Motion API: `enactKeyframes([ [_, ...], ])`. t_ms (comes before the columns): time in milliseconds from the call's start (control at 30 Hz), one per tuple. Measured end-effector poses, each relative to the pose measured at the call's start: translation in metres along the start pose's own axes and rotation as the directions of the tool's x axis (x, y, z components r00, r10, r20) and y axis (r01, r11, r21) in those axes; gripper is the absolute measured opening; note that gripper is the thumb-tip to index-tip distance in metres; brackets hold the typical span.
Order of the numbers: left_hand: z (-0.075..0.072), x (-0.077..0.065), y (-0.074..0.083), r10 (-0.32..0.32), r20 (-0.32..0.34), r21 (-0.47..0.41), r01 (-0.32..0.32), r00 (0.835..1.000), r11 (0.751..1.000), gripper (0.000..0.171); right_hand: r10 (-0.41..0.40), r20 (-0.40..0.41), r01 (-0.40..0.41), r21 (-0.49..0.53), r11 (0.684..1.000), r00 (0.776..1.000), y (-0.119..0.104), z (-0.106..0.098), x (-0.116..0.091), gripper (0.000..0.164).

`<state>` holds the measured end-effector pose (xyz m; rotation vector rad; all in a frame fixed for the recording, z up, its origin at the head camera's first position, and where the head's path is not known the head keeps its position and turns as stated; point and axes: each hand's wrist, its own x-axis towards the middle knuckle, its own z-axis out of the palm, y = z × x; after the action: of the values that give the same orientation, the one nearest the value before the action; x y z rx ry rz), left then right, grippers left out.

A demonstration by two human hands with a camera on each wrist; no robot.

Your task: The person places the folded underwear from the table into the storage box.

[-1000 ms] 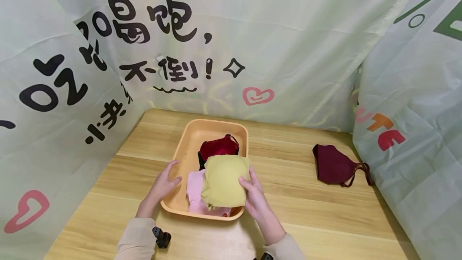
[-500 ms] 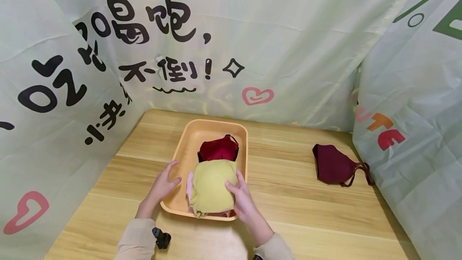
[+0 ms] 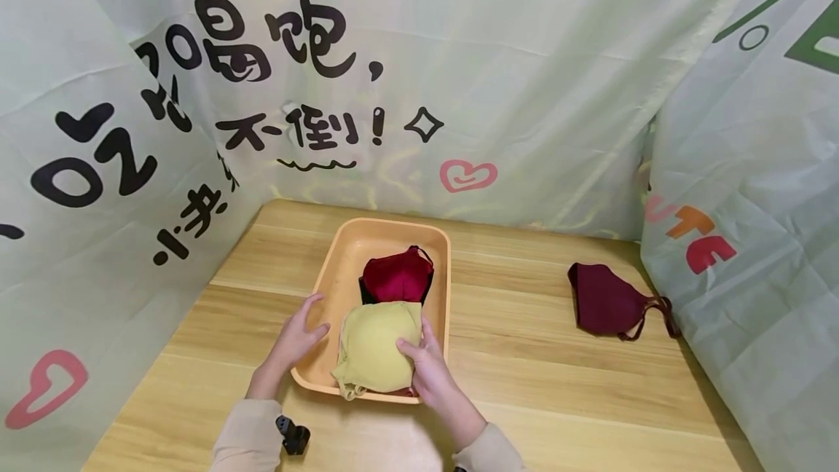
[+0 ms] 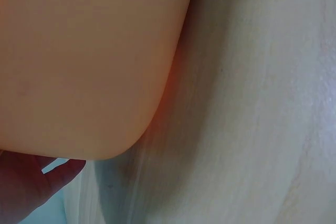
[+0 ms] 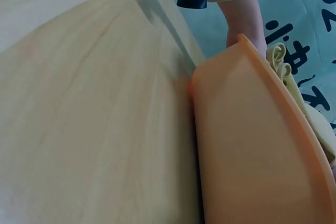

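1. My left hand [image 3: 293, 339]: fingers loose, spread at the left rim of the orange tray [image 3: 344, 272]; not clenched.
2. The yellow bra [image 3: 375, 347]: in the tray's near end, strap loops [image 3: 352, 390] at the near rim, just nearer me than the red bra [image 3: 397, 274].
3. My right hand [image 3: 430, 371]: grasping the yellow bra's right side, thumb on top. Step, I judge: settling it. Next move calls for tucking loops inside, then gentle release.
4. Maroon bra [image 3: 606, 301]: well apart, on the table [image 3: 524, 370].

The head camera looks forward and down from above the tray [image 3: 341, 275], taking in the tabletop [image 3: 524, 384] and backdrop [image 3: 557, 57]. Both wrist views sit low and close, facing the tray's outer wall [image 4: 89, 66]; the right one, tilted, shares the yellow garment [image 3: 380, 348] with the head view.
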<state>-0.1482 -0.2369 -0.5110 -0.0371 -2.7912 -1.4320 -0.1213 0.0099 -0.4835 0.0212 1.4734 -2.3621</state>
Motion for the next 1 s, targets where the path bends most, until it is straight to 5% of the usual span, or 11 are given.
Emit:
enactKeyframes([
  [367,0.001,0.001,0.000,-0.011,0.007,0.022,0.011,1.000,1.000,0.059,0.034,-0.015,-0.036,-0.235,0.971,0.999,-0.004,-0.007,-0.004,0.078],
  [700,0.001,0.000,0.000,-0.002,0.012,0.003,0.002,1.000,1.000,0.060,0.094,0.071,-0.063,-0.353,0.933,0.993,-0.016,-0.014,-0.006,0.078],
  [1000,0.001,0.000,-0.001,0.008,-0.009,0.024,-0.007,1.000,1.000,0.059,0.087,0.140,0.002,-0.537,0.843,0.986,-0.033,-0.021,-0.021,0.074],
])
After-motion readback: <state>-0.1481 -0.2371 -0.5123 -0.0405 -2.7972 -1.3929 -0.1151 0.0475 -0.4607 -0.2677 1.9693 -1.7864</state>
